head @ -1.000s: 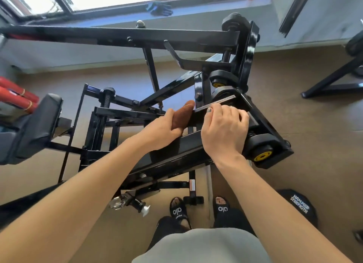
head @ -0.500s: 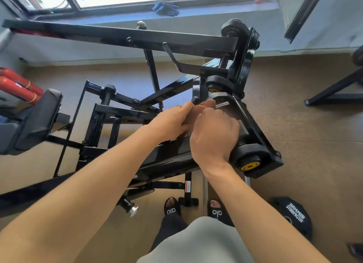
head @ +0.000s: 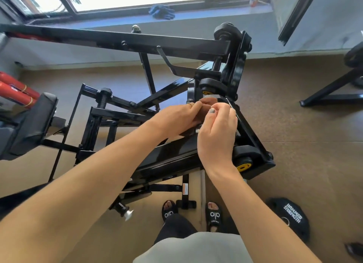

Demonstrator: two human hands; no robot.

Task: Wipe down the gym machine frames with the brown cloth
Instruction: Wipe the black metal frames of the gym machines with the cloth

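A black gym machine frame (head: 176, 154) fills the middle of the view, with a long top bar and a pivot block with yellow end caps on the right. The brown cloth (head: 206, 105) is bunched between both hands, against the frame just below the upper yellow cap. My left hand (head: 176, 118) grips the cloth from the left, fingers curled over it. My right hand (head: 218, 133) pinches the cloth's right side with thumb and fingertips. Most of the cloth is hidden by the hands.
A black padded seat (head: 29, 123) and red rollers (head: 17, 92) stand at the left. A black weight plate (head: 290, 217) lies on the brown floor at the lower right. Another machine's legs (head: 330, 94) are at the right. Blue gloves (head: 162, 11) sit on the windowsill.
My right hand left the silver frame edge and came onto the cloth. Both hands moved up the frame toward the upper pivot, and the cloth is now mostly covered.
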